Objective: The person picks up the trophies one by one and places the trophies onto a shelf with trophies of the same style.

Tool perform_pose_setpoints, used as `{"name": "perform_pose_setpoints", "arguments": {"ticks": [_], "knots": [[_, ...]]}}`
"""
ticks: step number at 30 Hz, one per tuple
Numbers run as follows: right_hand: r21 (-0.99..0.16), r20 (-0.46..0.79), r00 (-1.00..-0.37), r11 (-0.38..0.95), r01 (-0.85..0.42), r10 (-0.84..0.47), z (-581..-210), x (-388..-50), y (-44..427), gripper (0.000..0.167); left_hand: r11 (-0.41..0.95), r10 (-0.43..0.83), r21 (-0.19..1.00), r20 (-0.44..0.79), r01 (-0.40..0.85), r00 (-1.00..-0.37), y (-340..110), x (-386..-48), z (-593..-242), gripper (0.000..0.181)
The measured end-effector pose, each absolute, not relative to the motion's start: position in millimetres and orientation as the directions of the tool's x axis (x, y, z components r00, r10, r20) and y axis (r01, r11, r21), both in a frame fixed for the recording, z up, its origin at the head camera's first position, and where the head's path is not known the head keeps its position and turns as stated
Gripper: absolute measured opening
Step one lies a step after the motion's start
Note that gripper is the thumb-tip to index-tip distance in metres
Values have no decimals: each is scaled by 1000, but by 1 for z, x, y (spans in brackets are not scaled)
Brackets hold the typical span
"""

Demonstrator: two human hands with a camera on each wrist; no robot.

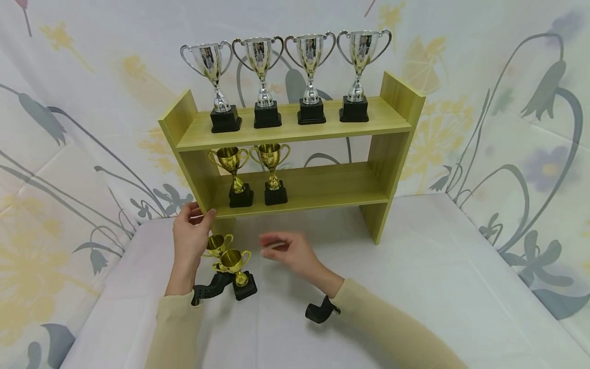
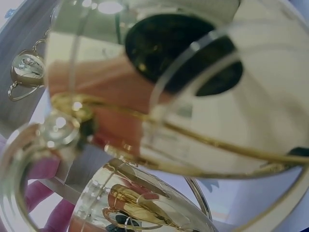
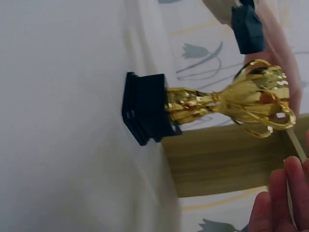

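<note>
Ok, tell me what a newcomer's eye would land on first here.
First, the four silver trophies lined up along the top of the wooden rack. Next, the gold trophies: two at the left of the shelf below, two more on the white tabletop beside the left hand. Then that hand itself, at the rack's left edge, and the empty right hand over the tabletop.

Flower-patterned backdrop (image 1: pixel 502 87) behind a white tabletop (image 1: pixel 442 277)

A gold, 2-handled, black-based trophy (image 1: pixel 240 278) stands upright on the tabletop (image 1: pixel 415 287), near the left end of the wooden shelf (image 1: pixel 332 182); a matching cup (image 1: pixel 217 246) is just behind, partly hidden. 2 further gold trophies (image 1: pixel 271 156) stand upright on the shelf's lower board, towards the left.
</note>
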State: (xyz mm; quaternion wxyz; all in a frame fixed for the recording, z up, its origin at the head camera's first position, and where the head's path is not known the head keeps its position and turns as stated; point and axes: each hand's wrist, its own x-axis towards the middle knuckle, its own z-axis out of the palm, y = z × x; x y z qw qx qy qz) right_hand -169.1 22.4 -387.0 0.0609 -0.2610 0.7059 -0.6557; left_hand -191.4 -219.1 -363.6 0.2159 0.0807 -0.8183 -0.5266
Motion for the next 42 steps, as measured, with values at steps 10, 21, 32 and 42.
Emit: {"name": "perform_pose_setpoints", "arguments": {"ticks": [10, 21, 32, 42], "knots": [[-974, 212, -825, -44, -222, -524, -442, -180, 4, 38, 427, -359, 899, 264, 94, -895, -219, -192, -365, 41], [-987, 151, -825, -37, -156, -544, -457, -174, -11, 31, 412, -364, 906, 262, 98, -894, -219, -192, -365, 40], [-986, 132, -824, 13, -166, -550, -459, -173, -26, 22, 419, -357, 903, 257, 92, -898, -219, -190, -363, 41], [-987, 131, -841, 14, -163, -525, -464, -172, -36, 19, 424, -367, 902, 258, 86, -894, -219, -191, -363, 40]]}}
